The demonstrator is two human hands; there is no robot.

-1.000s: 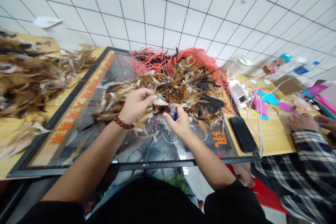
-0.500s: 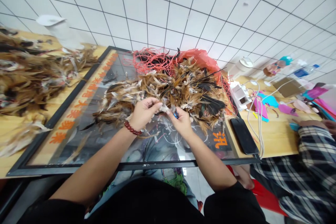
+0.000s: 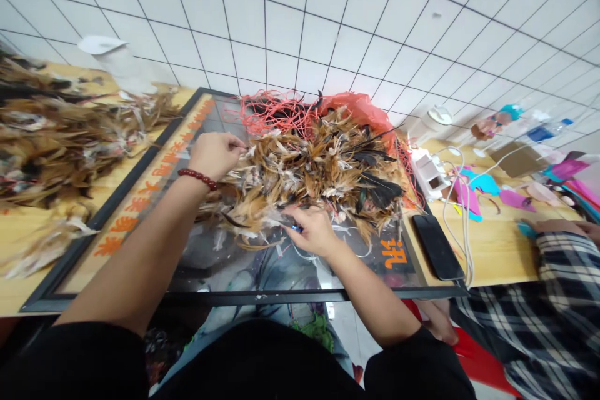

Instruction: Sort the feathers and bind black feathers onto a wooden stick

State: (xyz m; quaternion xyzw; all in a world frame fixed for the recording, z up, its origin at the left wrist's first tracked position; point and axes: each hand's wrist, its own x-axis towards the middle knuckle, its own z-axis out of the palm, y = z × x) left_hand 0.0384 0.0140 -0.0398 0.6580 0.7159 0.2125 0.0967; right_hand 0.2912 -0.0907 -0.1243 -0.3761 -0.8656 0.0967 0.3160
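Note:
A heap of brown, white and black feathers (image 3: pixel 323 162) lies on the glass panel in front of me. My left hand (image 3: pixel 218 153), with a red bead bracelet at the wrist, is at the heap's upper left edge. Its fingertips are pinched together; what is between them is too small to make out. At the heap's front edge, my right hand (image 3: pixel 312 231) rests low against a pale feather tuft (image 3: pixel 260 215). A small shiny blue thing (image 3: pixel 296 228) shows between its thumb and fingers, its kind unclear.
Red string (image 3: pixel 281 114) and a red plastic bag (image 3: pixel 359 106) lie behind the heap. More feathers (image 3: pixel 70 137) cover the left table. On the right are a phone (image 3: pixel 437 247), white cables, a white box (image 3: pixel 429 173) and a co-worker's plaid sleeve (image 3: pixel 567 262).
My hands have parted. The left moved up and left to the heap's edge; the right shifted slightly left and down. Feathers at the heap's left side look rearranged.

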